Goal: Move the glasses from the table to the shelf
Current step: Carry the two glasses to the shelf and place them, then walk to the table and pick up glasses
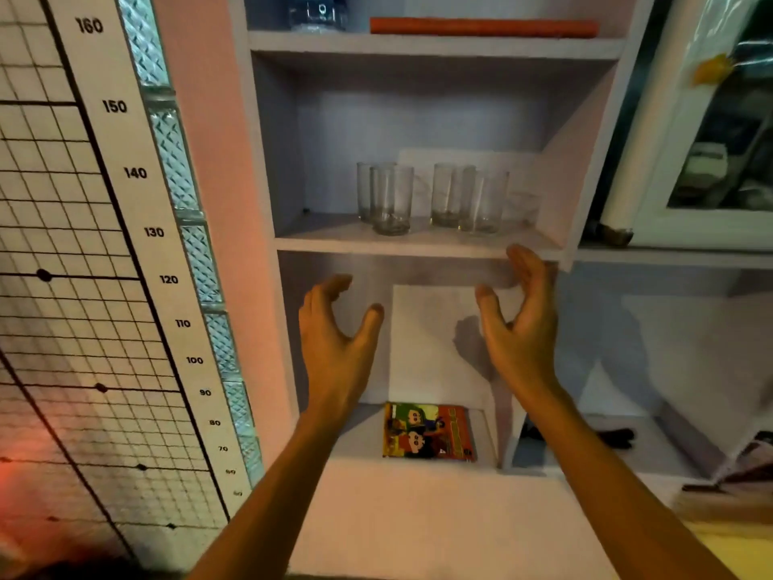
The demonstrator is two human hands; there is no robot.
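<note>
Several clear drinking glasses stand upright on the middle shelf (pixel 334 238) of a pale wall unit. One pair of glasses (pixel 391 200) is at the left, another pair of glasses (pixel 470 200) at the right. Both my hands hang below the shelf edge, in front of the lower compartment. My left hand (pixel 334 341) is open, fingers curved, empty. My right hand (pixel 518 324) is open too, its fingertips just under the shelf's front edge, holding nothing. The table is out of view.
An orange roll (pixel 481 27) and a clear water bottle (pixel 318 12) sit on the upper shelf. A colourful comic book (pixel 428 431) lies in the lower compartment. A height chart (pixel 138 173) and glass blocks (pixel 175 161) line the left wall. A white cabinet door (pixel 652 140) stands at right.
</note>
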